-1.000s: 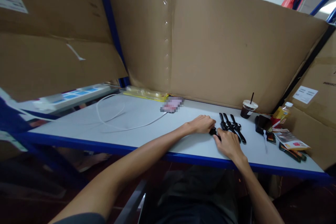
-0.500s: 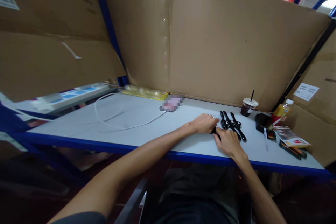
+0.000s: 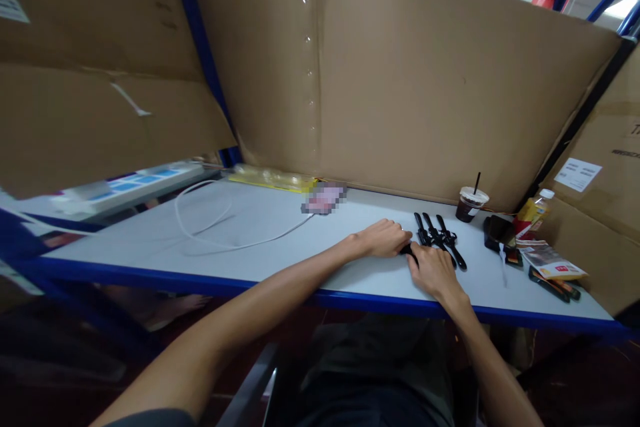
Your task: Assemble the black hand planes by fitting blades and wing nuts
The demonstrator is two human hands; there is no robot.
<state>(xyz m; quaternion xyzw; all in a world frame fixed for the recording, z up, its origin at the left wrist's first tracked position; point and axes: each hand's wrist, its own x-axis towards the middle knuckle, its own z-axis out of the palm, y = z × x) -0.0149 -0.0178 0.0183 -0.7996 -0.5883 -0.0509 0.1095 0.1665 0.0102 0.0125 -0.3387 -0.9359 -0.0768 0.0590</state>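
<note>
My left hand (image 3: 387, 238) and my right hand (image 3: 433, 269) meet over the white tabletop, both closed around a slim black piece (image 3: 409, 251). Most of that piece is covered by my fingers, so its full shape is hidden. Just beyond my right hand lie several long black pieces (image 3: 451, 241) with rounded ends and a knobby middle, side by side and slanting. Their exact kind is too small to make out. A ring shows on a finger of my left hand.
At the back right stands a lidded cup with a straw (image 3: 471, 205). Beside it are a bottle (image 3: 536, 213), a black container (image 3: 496, 232) and a packet (image 3: 554, 261). A white cable (image 3: 250, 246) runs to a blurred-out object (image 3: 323, 199). Cardboard (image 3: 400, 80) walls the back.
The whole view has shifted slightly, so things sit a little further left. Both hands keep hold of the black piece, with the left fingers slightly changed in pose.
</note>
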